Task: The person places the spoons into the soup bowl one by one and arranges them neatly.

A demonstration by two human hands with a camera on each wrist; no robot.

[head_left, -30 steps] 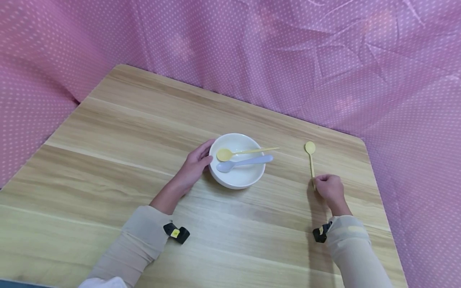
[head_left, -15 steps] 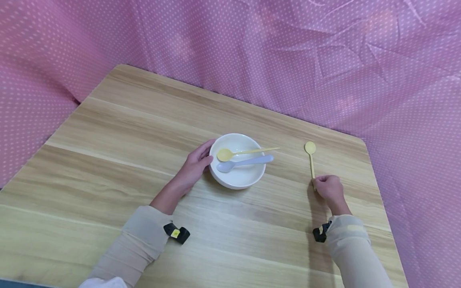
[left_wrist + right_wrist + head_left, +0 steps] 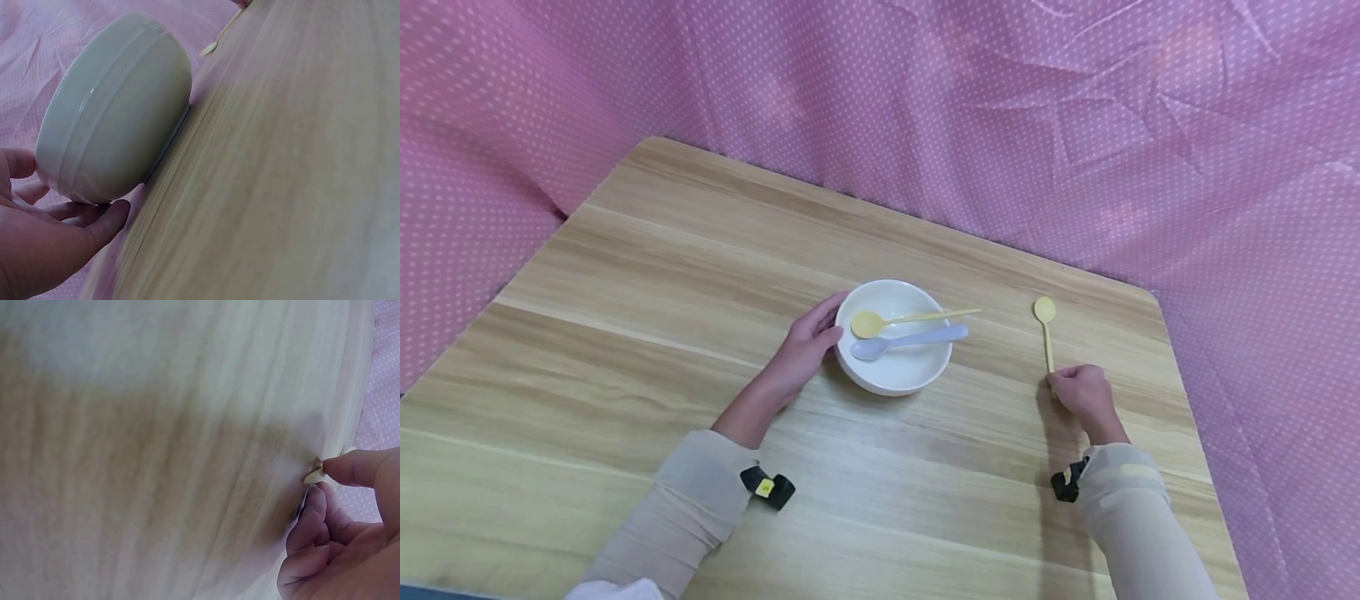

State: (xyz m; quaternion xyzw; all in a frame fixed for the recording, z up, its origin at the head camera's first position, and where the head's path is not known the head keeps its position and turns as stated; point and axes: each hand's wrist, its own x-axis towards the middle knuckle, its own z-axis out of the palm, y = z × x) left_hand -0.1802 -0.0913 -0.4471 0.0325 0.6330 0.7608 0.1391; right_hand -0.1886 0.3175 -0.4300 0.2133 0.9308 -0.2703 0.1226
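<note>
Left of centre on the table, my left hand (image 3: pixel 801 354) holds the side of a white bowl (image 3: pixel 906 369). In the left wrist view its fingers (image 3: pixel 106 225) lie along the lower wall of the bowl (image 3: pixel 119 106). Two spoons lean in the bowl with their handles over the right rim: a yellow spoon (image 3: pixel 868 324) and a pale lavender spoon (image 3: pixel 917 337). To the right, my right hand (image 3: pixel 1086 392) pinches the handle end of a second yellow spoon (image 3: pixel 1045 309), whose head points away from me. The right wrist view shows the thumb and fingers (image 3: pixel 353 467) meeting at the handle tip.
The wood-grain table (image 3: pixel 662 250) spreads around the bowl and spoons. A pink dotted cloth (image 3: pixel 880 100) hangs behind its back edge and along both sides. Each sleeve carries a small black wrist camera (image 3: pixel 767 487).
</note>
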